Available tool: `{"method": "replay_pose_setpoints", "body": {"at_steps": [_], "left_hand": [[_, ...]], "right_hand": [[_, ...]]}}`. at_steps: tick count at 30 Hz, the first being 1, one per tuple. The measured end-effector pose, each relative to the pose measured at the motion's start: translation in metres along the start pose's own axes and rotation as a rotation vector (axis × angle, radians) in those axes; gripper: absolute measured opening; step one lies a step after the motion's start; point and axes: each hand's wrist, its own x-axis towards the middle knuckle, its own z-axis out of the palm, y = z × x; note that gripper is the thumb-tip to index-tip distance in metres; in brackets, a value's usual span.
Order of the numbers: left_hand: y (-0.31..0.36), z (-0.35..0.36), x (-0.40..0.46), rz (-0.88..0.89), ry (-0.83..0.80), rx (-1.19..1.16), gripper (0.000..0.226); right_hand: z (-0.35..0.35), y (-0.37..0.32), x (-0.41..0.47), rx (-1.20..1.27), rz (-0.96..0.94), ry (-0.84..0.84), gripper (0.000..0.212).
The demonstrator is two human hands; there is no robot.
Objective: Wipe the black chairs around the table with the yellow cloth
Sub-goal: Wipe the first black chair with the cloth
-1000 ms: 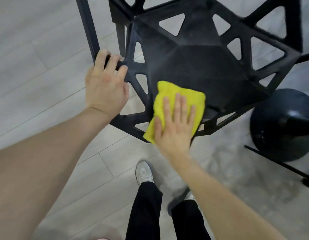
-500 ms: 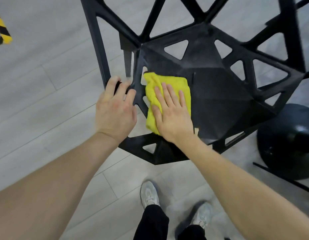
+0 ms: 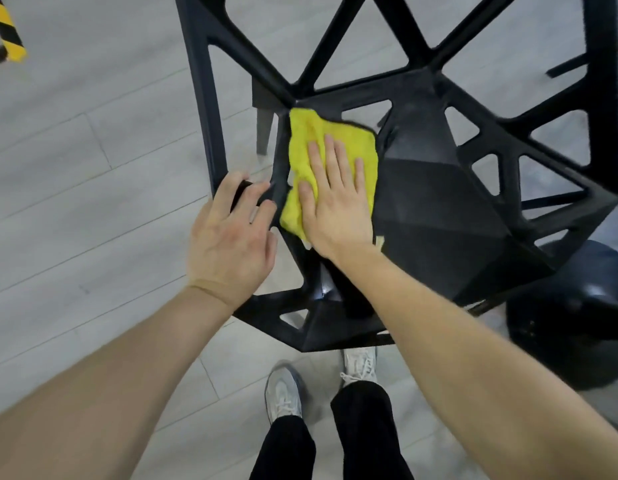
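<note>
Your right hand [image 3: 337, 206] lies flat on the yellow cloth [image 3: 330, 157], fingers [image 3: 331, 161] straight and a little spread, palm pressing the cloth onto the black chair [image 3: 435, 209] at the seat's rear-left corner, just under where the open-lattice backrest [image 3: 335, 39] meets the seat. Nothing's pinched; the cloth is held by downward pressure only. Your left hand [image 3: 231, 237] rests on the chair's left frame edge w/ fingers [image 3: 257, 192] loosely curled over the strut, bracing it, just beside the cloth but not touching it as far as I can tell. For this stroke, keep the palm flat & the load even so the cloth doesn't bunch, and watch the triangular cut-outs: an edge of cloth could snag or drop thru 1 of them, so fold loose corners under your palm. The seat has angled facets, so my guess is you get better contact if you follow each facet in turn vs. 1 long sweep across the ridges. Keep the left hand firm on the frame; this chair looks light & could skate on the smooth wood-look floor [image 3: 75, 168]. Work outward from this corner toward the front edge and the far side, then do the lattice struts & legs, wrapping cloth round each bar. Mind your shoes [image 3: 283, 396] close under the front edge. The dark round table base [image 3: 570, 327] sits just right of the chair; other chairs aren't in view, so overall progress is hard to judge.
</note>
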Motion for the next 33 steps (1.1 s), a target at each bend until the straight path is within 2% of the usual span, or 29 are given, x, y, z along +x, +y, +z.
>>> {"method": "replay_pose_setpoints", "body": {"at_steps": [2, 4, 6, 8, 11, 12, 14, 17, 20, 21, 23, 24, 27, 28, 30, 31, 33], "left_hand": [[0.0, 0.0, -0.001, -0.002, -0.004, -0.007, 0.032], [-0.001, 0.001, -0.001, -0.001, -0.006, -0.024, 0.028], [0.0, 0.001, -0.001, -0.004, -0.005, -0.021, 0.024], [0.0, 0.002, -0.002, -0.008, -0.008, -0.001, 0.023], [-0.001, 0.003, -0.003, -0.008, 0.013, 0.037, 0.022], [0.0, 0.003, -0.003, -0.016, 0.019, 0.056, 0.022], [0.001, 0.002, -0.004, -0.028, 0.029, 0.079, 0.021], [0.002, 0.002, -0.003, -0.042, 0.021, 0.106, 0.026], [0.001, 0.004, -0.004, -0.052, 0.021, 0.117, 0.028], [0.002, 0.006, -0.003, -0.051, 0.025, 0.123, 0.028], [0.002, 0.007, -0.004, -0.049, 0.029, 0.136, 0.028], [0.0, 0.006, -0.004, -0.048, 0.036, 0.139, 0.027], [0.002, 0.006, -0.005, -0.047, 0.044, 0.146, 0.027], [0.002, 0.005, -0.006, -0.049, 0.042, 0.162, 0.027], [0.002, 0.004, -0.006, -0.05, 0.033, 0.192, 0.028], [0.003, 0.003, -0.005, -0.042, 0.02, 0.205, 0.028], [0.007, -0.003, -0.002, -0.022, -0.008, 0.227, 0.031]], "right_hand": [[-0.015, 0.008, -0.079, -0.027, -0.106, -0.139, 0.063], [-0.02, 0.019, -0.124, -0.043, -0.204, -0.207, 0.063], [-0.014, 0.027, -0.088, -0.01, -0.211, -0.158, 0.062], [-0.002, 0.028, -0.011, -0.017, -0.174, -0.06, 0.062], [0.004, 0.016, 0.072, -0.041, -0.025, 0.04, 0.065], [0.002, 0.006, 0.072, -0.033, 0.013, 0.046, 0.065], [0.0, 0.011, 0.042, -0.032, -0.087, 0.001, 0.065], [-0.012, 0.096, 0.007, -0.086, -0.258, -0.055, 0.064], [-0.041, 0.182, 0.016, -0.209, -0.048, -0.032, 0.066], [-0.043, 0.186, 0.019, -0.214, 0.057, -0.006, 0.066], [-0.03, 0.138, 0.017, -0.156, 0.19, 0.055, 0.068], [-0.02, 0.097, 0.01, -0.106, 0.168, 0.059, 0.069], [-0.001, 0.011, -0.013, 0.049, -0.19, -0.086, 0.065], [-0.003, 0.016, -0.013, 0.069, -0.306, -0.117, 0.064], [-0.013, 0.068, -0.006, 0.002, -0.461, -0.126, 0.066], [-0.02, 0.105, -0.001, -0.065, -0.468, -0.126, 0.067], [-0.039, 0.17, 0.007, -0.166, -0.344, -0.107, 0.07]]}}
